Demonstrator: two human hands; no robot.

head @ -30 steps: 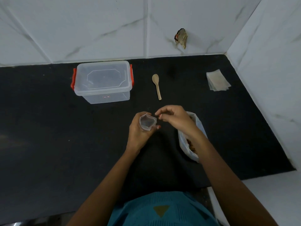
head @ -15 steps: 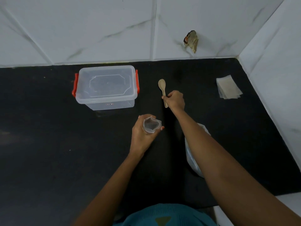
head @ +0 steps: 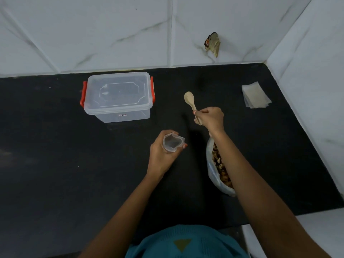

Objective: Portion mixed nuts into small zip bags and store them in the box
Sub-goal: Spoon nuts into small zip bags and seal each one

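- My right hand (head: pixel 210 118) grips the spoon (head: pixel 189 98) by its handle; its bowl points away beyond my fingers, leaning slightly left.
- My left hand (head: pixel 162 155) curls round the bag (head: pixel 172 144), mouth upward.

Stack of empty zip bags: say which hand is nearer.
Right. The right hand, holding the spoon, is left of the stack; the left hand, holding an open bag, is farther left.

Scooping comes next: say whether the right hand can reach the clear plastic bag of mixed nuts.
Probably yes: the right hand grips the pale wooden spoon, and the clear plastic bag of mixed nuts lies beneath its forearm, nothing between.
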